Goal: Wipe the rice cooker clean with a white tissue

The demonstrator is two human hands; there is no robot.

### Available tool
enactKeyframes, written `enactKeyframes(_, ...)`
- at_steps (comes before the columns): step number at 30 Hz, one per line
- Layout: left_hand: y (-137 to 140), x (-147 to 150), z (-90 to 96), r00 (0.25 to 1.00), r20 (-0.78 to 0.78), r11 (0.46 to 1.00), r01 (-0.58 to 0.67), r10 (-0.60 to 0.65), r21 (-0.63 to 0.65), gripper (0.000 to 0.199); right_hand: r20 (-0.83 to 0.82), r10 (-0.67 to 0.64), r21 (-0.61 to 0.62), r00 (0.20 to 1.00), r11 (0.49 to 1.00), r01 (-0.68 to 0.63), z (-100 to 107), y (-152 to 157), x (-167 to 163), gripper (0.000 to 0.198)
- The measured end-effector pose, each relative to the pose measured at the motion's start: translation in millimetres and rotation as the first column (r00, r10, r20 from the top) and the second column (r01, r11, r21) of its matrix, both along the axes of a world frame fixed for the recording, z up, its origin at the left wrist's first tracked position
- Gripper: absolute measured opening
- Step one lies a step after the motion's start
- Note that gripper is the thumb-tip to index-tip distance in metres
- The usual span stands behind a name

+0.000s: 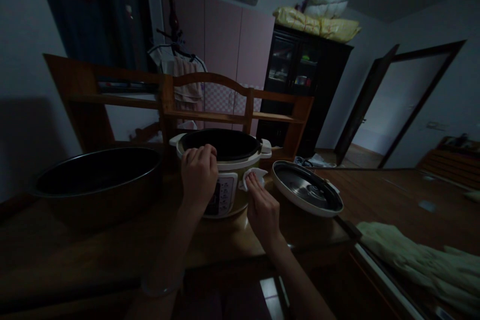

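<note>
A white electric cooker [242, 164] stands lidless on the wooden desk, its dark inside showing and its button panel facing me. My left hand [199, 175] is closed over the cooker's near rim, fingers curled at the top edge. Against the front side, right of the panel, my right hand [262, 205] presses a white cloth [249, 180], which looks thin, perhaps a tissue. To the left sits a large dark inner pot [93, 190]. A round lid [307, 189] lies at the right with its metal underside up.
The wooden desk [225, 245] has a low shelf rack [210, 116] along its back, behind the cooker. Greenish fabric [416, 255] lies lower right, beyond the desk's edge. A black cabinet [330, 90] and an open door [365, 105] are farther off.
</note>
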State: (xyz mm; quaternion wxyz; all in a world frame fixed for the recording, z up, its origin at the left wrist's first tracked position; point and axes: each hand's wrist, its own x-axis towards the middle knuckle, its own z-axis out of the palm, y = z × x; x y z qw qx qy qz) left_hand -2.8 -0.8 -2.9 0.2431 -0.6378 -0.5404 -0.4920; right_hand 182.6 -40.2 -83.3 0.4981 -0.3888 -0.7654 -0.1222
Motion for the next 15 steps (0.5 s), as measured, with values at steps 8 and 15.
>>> enactKeyframes(8, -1, -1, -0.4, 1.0, -0.012, 1.0, -0.004, 0.004, 0.006, 0.019, 0.02, -0.006, -0.041, 1.0, 0.999, 0.007, -1, -6, 2, 0.061)
enactKeyframes(15, -1, -1, 0.5, 1.0, -0.014, 1.0, -0.016, 0.016, -0.011, 0.02, -0.184, 0.058, -0.175, 0.981, 0.98, -0.091, -28, -7, 12, 0.057)
